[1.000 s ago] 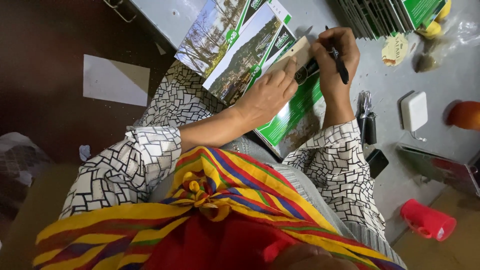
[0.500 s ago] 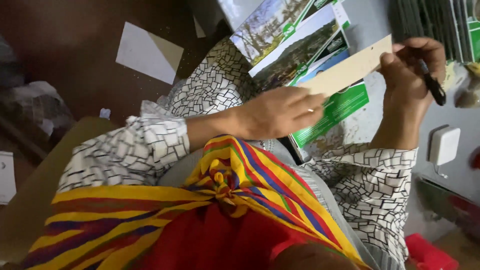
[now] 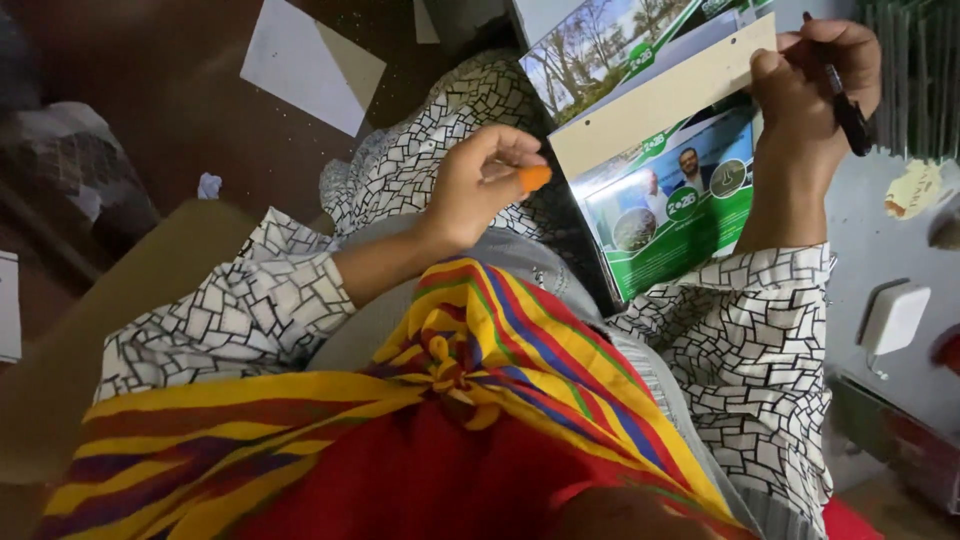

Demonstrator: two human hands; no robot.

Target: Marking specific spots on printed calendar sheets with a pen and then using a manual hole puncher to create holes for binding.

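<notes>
My right hand [image 3: 812,95] holds up a long tan cardboard strip [image 3: 660,100] by its right end, with a black pen [image 3: 845,100] clamped between the fingers. My left hand [image 3: 480,185] hovers above my lap, apart from the strip, with its fingers curled loosely and nothing in it; one fingertip is orange. Under the strip lie printed sheets with green borders and photos [image 3: 675,205], and another sheet with a tree picture [image 3: 600,50] further back.
A white sheet of paper [image 3: 300,60] lies on the dark floor at upper left. A striped yellow, red and blue cloth [image 3: 450,370] is knotted over my lap. A white box-like adapter [image 3: 893,318] sits on the grey surface at right, near stacked green sheets [image 3: 915,70].
My right hand has lifted the cardboard strip off the printed sheets. My left hand has let go of it and drawn back toward my lap.
</notes>
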